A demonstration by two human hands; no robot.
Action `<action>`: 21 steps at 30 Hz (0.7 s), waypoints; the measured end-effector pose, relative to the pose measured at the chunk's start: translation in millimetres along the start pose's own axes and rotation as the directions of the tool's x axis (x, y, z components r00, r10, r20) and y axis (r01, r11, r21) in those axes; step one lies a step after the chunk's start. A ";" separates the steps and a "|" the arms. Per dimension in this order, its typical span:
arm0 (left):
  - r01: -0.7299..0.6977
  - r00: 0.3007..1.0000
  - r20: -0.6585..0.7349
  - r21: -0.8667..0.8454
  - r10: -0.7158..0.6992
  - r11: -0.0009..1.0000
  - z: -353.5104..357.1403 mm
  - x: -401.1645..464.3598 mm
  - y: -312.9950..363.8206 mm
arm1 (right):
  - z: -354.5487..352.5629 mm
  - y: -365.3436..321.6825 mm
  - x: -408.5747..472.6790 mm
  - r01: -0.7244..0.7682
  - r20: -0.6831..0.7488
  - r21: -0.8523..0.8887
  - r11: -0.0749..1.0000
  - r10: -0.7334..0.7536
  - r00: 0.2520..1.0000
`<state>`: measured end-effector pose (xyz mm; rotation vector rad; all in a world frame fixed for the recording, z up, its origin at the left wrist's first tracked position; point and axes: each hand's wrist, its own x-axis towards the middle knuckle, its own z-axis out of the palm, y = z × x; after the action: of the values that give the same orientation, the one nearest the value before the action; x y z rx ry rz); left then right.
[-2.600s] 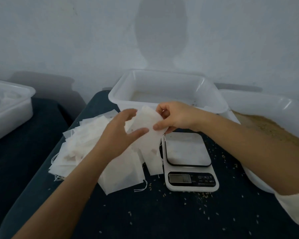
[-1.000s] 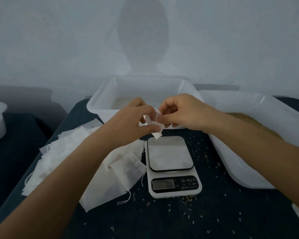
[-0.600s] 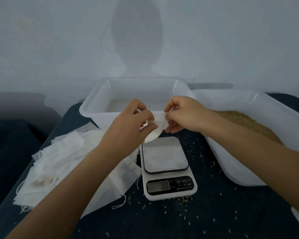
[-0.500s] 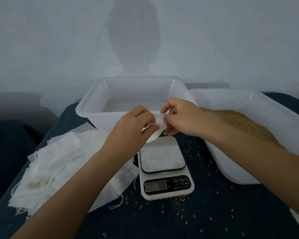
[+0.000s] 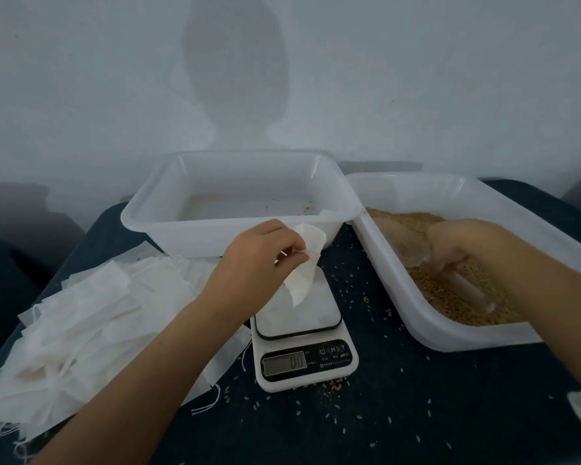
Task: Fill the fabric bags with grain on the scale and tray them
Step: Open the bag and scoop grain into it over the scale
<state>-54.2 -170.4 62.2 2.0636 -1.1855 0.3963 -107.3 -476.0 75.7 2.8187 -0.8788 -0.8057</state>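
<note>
My left hand (image 5: 255, 260) pinches a small white fabric bag (image 5: 304, 266) by its top edge, and the bag hangs over the platform of the white kitchen scale (image 5: 302, 344). My right hand (image 5: 457, 243) is inside the right-hand tub of brown grain (image 5: 450, 297), fingers curled round the handle of a clear plastic scoop (image 5: 416, 250) that lies in the grain. A white tray (image 5: 235, 229) stands behind the scale, with only a few stray grains inside.
A loose heap of white drawstring bags (image 5: 81, 323) lies on the dark cloth at the left. Spilled grains (image 5: 332, 387) dot the cloth around the scale. A pale wall rises right behind the tubs.
My right hand has let go of the bag and moved right into the grain tub, taking hold of the scoop. My left hand alone now holds the bag over the scale.
</note>
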 end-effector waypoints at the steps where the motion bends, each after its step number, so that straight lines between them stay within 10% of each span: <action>1: 0.000 1.000 0.006 0.001 0.000 1.000 1.3 -0.1 0.4 | 2.6 0.8 1.4 -0.008 0.006 0.008 1.000 0.008 1.000; 8: 0.009 1.000 0.017 0.008 -0.009 1.000 4.9 -0.6 -3.3 | -14.4 17.6 1.9 0.036 -0.256 0.150 0.988 0.004 0.967; 21: 0.027 1.000 0.012 0.007 -0.027 1.000 8.5 -2.1 -6.6 | -4.3 8.0 9.7 0.044 -0.250 0.107 0.993 -0.016 0.968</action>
<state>-50.5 -173.0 52.1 2.0883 -1.1633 0.3763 -102.4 -488.3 76.8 2.9486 -0.8676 -0.4023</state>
